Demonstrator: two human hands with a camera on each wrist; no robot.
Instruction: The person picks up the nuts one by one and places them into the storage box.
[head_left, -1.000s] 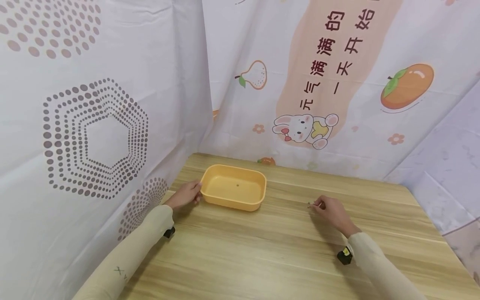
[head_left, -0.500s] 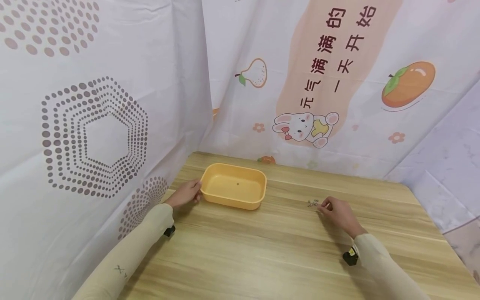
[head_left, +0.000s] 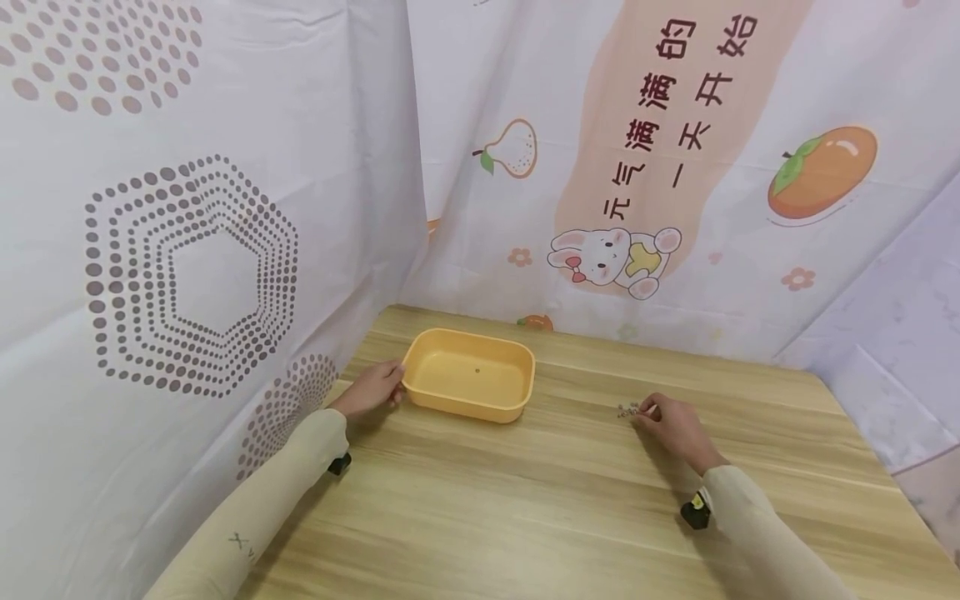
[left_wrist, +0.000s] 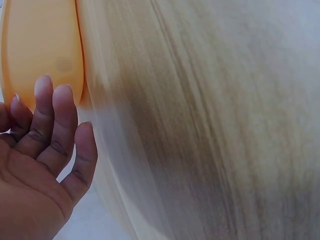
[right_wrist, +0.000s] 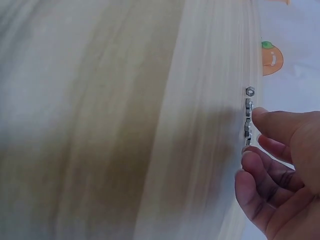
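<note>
At the back left of the table stands a yellow plastic basin [head_left: 468, 408]. My left hand [head_left: 372, 389] holds its left end, with thumb and forefinger at the rim and the other fingers loosely bent below, as the left wrist view shows. A small dark spot [head_left: 477, 371] shows on the basin's floor. Several small metal hex nuts [right_wrist: 248, 107] lie close together on the tabletop to the right of the basin. Over them is my right hand [head_left: 672, 427], thumb and forefinger apart at the nuts and the remaining fingers bent. Its fingertips partly cover the cluster.
The wood-grain table [head_left: 480, 500] ends at the back against a printed curtain [head_left: 480, 217]. A second dotted curtain [head_left: 217, 283] hangs close along the left side, beside the left arm. Dark wrist cameras [head_left: 696, 511] sit under both sleeves.
From over the nuts, my right hand drew slightly right, uncovering more of them, then edged back to their right side. The left hand and basin stay in place.
</note>
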